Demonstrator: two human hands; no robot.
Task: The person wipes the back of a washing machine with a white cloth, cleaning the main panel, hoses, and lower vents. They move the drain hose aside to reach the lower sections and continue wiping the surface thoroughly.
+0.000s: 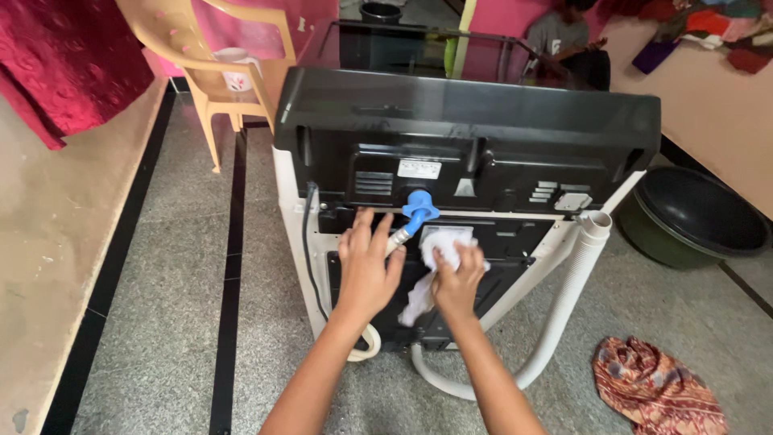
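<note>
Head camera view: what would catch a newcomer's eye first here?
A washing machine fills the middle, its black back panel facing the camera. The right hand presses a white cloth to that panel, and the left hand rests by the blue hose connector. A ribbed drain hose curves down the right.

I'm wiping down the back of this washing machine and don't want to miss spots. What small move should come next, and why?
Probably slide the white cloth in the right hand down over the dark lower panel. The cloth is bunched against the white patch just under the blue hose connector, while the left hand rests on the hose beside it, so the panel below looks like the nearest unwiped area.
</note>
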